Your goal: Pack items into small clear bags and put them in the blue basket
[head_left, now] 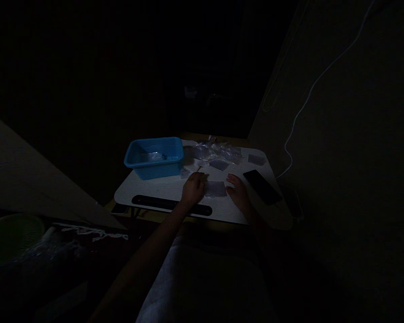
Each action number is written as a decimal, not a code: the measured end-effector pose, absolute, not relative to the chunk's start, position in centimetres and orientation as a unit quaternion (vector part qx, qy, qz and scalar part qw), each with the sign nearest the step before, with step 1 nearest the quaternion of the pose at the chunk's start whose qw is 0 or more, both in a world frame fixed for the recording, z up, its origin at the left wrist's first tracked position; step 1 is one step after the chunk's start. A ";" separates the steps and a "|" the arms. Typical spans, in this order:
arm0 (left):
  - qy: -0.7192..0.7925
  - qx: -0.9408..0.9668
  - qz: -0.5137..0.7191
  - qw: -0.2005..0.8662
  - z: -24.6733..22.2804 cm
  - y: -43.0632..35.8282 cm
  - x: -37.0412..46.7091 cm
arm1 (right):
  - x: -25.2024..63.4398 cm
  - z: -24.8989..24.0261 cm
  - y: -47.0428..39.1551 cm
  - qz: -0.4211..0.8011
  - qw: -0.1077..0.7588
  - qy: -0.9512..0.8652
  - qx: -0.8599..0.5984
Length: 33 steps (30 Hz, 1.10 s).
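Note:
A flat, clear plastic sleeve [216,189] lies on the small white table between my hands. My left hand [193,189] is at its left edge, fingers drawn together and bent; whether they pinch the sleeve or something else is hidden in the dimness. At the right edge of the sleeve is my right hand [238,193], its thumb and fingers apart, holding nothing visible. Just beyond lies another flat sleeve [219,165]. Crumpled clear plastic packaging [212,151] is heaped along the far side.
A blue basin [160,170] with some clear plastic inside stands at the table's [151,189] left. On the right lie a dark phone-like slab [262,186] and another sleeve [256,159]. A black slot strip [155,202] runs along the near edge. A white cable [309,94] hangs at right.

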<state>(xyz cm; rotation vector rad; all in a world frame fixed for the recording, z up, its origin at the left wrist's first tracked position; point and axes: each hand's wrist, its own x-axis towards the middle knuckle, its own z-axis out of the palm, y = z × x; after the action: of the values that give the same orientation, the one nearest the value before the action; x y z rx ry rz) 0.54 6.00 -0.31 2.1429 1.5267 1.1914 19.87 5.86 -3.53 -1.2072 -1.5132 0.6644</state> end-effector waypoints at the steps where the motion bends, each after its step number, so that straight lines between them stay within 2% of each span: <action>1: 0.527 0.746 0.395 0.101 -0.1 5.8 0.5 | 19.9 -3.7 5.9 0.251 0.514 -0.643 -0.509; 7: 0.466 0.847 0.253 0.038 0.4 4.3 1.2 | 19.6 -2.9 5.7 0.130 0.430 -0.720 -0.529; 13: 0.500 0.848 0.177 0.015 -0.2 3.4 2.9 | 18.1 -1.3 3.9 -0.021 0.231 -0.843 -0.486; 16: 0.501 0.852 0.153 0.014 -0.4 3.3 2.8 | 17.6 -1.1 3.2 -0.062 0.169 -0.852 -0.491; 21: 0.509 0.850 0.137 0.007 -0.5 3.2 2.7 | 17.4 -1.2 3.2 -0.066 0.133 -0.852 -0.502; 33: 0.518 0.847 0.118 -0.004 -0.7 3.0 2.8 | 17.4 -0.8 2.9 -0.072 0.124 -0.863 -0.484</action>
<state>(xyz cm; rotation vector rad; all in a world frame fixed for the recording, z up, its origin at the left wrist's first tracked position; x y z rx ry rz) 2.83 3.02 -0.66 2.6694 1.6311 0.3725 17.43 2.94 -0.81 -1.4118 -2.5165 -0.2109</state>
